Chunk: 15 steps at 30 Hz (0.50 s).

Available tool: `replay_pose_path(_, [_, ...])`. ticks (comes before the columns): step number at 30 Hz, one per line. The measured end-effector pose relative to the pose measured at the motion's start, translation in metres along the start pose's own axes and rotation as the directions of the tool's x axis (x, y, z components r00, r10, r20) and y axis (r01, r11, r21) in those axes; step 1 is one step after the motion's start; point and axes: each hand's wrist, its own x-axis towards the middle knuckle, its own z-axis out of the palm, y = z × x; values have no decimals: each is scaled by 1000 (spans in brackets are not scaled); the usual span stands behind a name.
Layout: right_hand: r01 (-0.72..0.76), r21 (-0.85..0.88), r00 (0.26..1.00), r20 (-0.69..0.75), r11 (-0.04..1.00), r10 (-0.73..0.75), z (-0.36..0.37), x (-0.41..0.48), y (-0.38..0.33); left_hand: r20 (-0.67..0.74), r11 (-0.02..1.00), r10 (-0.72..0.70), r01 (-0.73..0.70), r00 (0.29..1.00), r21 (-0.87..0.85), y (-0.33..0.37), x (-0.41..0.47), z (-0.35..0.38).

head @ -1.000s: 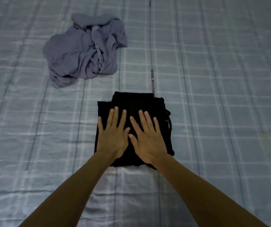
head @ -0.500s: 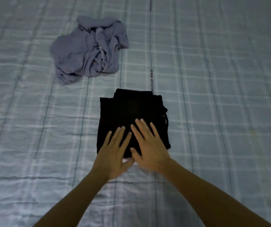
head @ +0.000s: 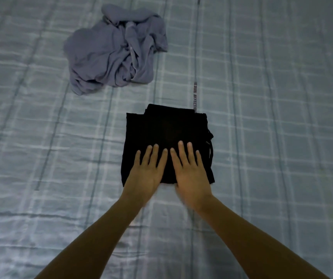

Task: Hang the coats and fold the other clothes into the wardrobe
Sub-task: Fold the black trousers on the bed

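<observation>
Bedsheet (head: 282, 137): hands (head: 145, 177) (head: 191, 178) seemingly pressing black garment (head: 167, 125).

Side by side, left hand (head: 147, 176) and right hand (head: 191, 178) flat, palms down, fingers (head: 154, 156) straight, slightly spread.

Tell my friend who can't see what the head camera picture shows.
A left hand and right hand lie flat on the near part of a folded black garment on a blue checked bedsheet. A crumpled grey-blue garment lies farther off, to the left.
</observation>
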Motion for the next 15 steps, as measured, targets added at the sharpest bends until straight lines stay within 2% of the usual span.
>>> replay_pose_path(8, [21,-27,992,-123,999,-24,-33,21,3,-132,1000,0,-1,991,-3,-9,16,-35])
replay_pose_path(15, [103,33,958,-272,994,-90,-140,13,-48,-251,998,-52,45,967,-35,-41,-34,-151])
